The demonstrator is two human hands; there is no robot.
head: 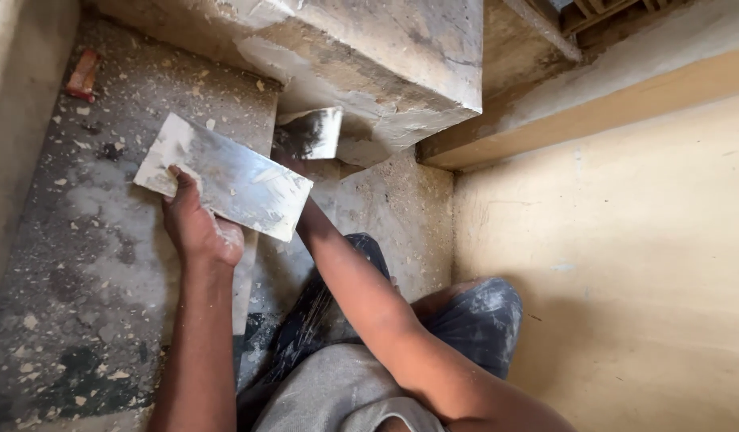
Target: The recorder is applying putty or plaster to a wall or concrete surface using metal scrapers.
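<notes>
Head view, looking down a plaster-splashed stair. Left hand [200, 228] is closed on the near lower edge of a wide flat metal plate [225, 178], thumb on top, fingers hidden beneath; the plate is held clear above the grey step tread [81, 240]. Its long axis runs from upper left to lower right, the lower right corner lying over the right forearm. Right hand is hidden behind that plate, so I cannot tell its grip for certain; a smaller putty blade [312, 132] stands just beyond where the hand must be, consistent with being held by it. The blade lies up and right of the plate, near but apart, its far edge close under the plastered step edge [369, 96]. The right arm is nearer to that edge. Yellow wall [625, 264] lies to the right.
</notes>
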